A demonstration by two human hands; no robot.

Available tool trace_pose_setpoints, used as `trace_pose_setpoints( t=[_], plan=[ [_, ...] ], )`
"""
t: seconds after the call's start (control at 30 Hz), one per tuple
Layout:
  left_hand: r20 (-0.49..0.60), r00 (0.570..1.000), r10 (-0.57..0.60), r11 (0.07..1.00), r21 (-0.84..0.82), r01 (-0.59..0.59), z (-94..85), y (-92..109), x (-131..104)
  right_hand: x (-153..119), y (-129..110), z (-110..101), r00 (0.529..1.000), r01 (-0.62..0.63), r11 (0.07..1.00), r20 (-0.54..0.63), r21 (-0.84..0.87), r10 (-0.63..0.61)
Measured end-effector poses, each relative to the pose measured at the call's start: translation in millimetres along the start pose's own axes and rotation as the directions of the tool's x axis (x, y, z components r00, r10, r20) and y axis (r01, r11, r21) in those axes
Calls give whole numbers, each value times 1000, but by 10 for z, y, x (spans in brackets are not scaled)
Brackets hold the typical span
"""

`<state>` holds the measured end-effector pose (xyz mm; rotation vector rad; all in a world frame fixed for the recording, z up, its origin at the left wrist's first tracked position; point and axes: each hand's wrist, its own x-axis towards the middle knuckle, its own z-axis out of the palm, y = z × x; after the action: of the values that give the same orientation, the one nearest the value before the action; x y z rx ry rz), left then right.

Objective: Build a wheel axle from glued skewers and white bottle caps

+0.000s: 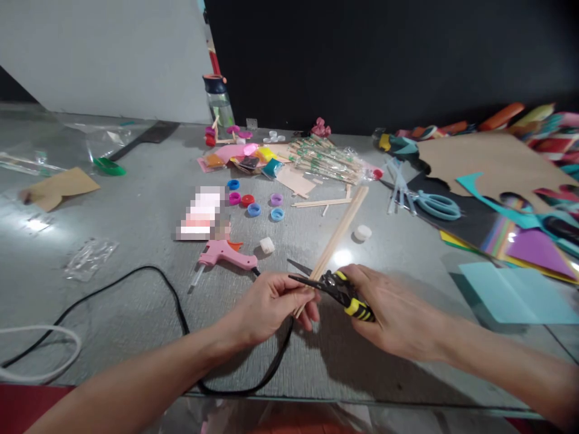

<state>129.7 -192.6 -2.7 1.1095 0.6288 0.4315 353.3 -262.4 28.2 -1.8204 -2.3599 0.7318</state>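
My left hand is closed on the lower end of a pair of pale wooden chopsticks, which slant away to the upper right. In my right hand is a pair of cutting snips with black and yellow handles. Their dark blades are spread, one to each side of the chopsticks just above my left fingertips. Whether the blades touch the wood, I cannot tell. A pink glue gun lies beyond my left hand, beside a white cube-like piece. Near the chopsticks sits a white bottle cap.
Coloured bottle caps and wrapped chopsticks lie farther back. Light-blue scissors and a folded blue sheet are at right. A black cable loops across the left. A water bottle stands at the back.
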Motion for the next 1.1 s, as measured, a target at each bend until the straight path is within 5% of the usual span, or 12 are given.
trace_pose_setpoints(
  t=[1.1],
  plan=[
    [55,993,-106,994,-26,108,-74,-51,29,93,40,36,999,40,993,32,-111,-36]
  ],
)
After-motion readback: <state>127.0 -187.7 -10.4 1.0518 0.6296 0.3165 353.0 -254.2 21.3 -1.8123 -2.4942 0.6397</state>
